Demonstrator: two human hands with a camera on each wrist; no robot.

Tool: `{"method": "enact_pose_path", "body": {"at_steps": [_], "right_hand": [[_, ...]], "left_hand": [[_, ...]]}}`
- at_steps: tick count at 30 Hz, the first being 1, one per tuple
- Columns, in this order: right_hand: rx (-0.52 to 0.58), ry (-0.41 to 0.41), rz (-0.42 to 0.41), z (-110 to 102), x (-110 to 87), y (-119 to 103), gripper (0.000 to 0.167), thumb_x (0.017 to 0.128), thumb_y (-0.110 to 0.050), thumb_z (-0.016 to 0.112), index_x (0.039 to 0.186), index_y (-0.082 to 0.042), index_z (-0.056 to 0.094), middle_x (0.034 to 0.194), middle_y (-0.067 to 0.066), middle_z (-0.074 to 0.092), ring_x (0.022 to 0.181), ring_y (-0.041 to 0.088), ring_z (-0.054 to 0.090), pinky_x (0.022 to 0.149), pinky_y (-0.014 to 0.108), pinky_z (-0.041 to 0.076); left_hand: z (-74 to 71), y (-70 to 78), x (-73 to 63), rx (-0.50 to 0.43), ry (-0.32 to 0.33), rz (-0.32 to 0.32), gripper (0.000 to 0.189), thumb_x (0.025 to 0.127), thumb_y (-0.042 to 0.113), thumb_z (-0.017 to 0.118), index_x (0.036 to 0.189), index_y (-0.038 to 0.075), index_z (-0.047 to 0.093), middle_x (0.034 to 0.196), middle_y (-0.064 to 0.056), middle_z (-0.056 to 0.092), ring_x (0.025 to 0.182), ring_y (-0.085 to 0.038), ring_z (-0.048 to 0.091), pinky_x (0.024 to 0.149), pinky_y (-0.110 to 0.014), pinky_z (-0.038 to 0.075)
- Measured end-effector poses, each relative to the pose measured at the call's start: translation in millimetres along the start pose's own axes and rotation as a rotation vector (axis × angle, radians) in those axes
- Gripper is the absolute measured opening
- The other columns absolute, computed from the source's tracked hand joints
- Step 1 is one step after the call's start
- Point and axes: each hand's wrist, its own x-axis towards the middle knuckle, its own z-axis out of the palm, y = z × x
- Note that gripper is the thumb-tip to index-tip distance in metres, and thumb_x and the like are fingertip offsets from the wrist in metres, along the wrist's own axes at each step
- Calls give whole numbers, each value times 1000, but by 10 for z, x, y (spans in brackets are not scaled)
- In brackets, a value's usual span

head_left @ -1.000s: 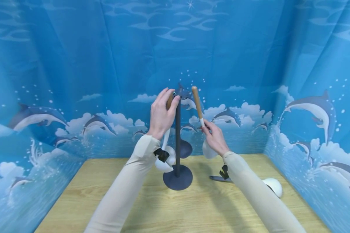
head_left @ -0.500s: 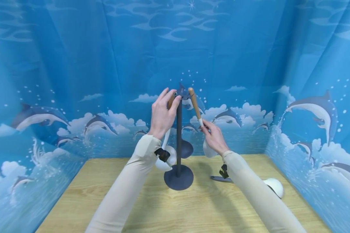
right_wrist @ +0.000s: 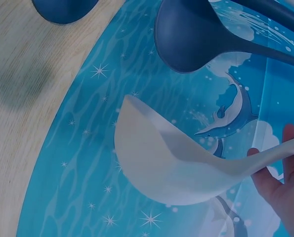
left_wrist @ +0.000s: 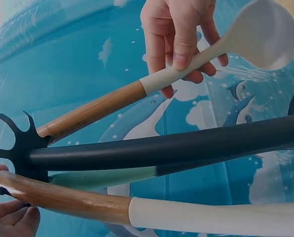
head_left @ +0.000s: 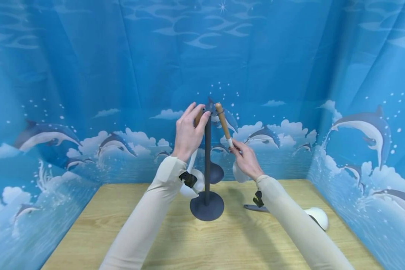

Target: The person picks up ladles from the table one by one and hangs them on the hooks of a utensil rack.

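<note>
My right hand (head_left: 244,159) grips a white ladle (right_wrist: 166,163) by the white part of its handle, just below the wood. Its wooden end (left_wrist: 97,111) is up at the hooked top (left_wrist: 23,148) of a dark utensil stand (head_left: 207,157). At that top is my left hand (head_left: 190,131), fingers and thumb curled about the hooks. Beside those fingers hangs a white utensil with a wooden handle (left_wrist: 87,202); its lower end shows behind my left wrist in the head view. A dark ladle (right_wrist: 186,39) with a pale green handle (left_wrist: 107,177) hangs behind the pole.
A white-bowled utensil (head_left: 318,217) with a grey handle (head_left: 254,207) lies at the right of the wooden table (head_left: 128,225), partly hidden by my right forearm. The stand's round base (head_left: 207,212) rests near the table's back. A blue dolphin-print curtain (head_left: 148,75) surrounds the table.
My right hand has brought the white ladle slightly left, so its wooden handle end has come from beside the stand to its hooks. My left hand has stayed at the stand's top.
</note>
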Motion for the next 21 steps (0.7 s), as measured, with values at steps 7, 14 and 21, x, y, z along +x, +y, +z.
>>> {"method": "enact_pose_path", "body": {"at_steps": [7,14,21], "right_hand": [[-8,-23,6,13,18,10,43,106,-22,44,149,-16,43,127,15,60,114,31,62,100,50,49],[14,-65,-34,61,43,43,42,106,-22,44,148,-15,45,120,20,65,113,33,62,101,51,48],[14,-84,-42,94,36,17,37,106,-23,44,139,-10,53,117,20,67,110,29,63,100,50,48]], "left_hand": [[-3,1,3,-2,1,2,41,103,38,50,134,13,61,152,-17,42,136,-32,47,102,-44,49],[0,5,8,-13,0,3,40,103,38,50,132,14,62,153,-17,42,137,-32,46,102,-44,49],[12,4,-9,5,-1,4,40,103,38,50,133,15,62,152,-16,42,138,-32,45,103,-45,48]]}}
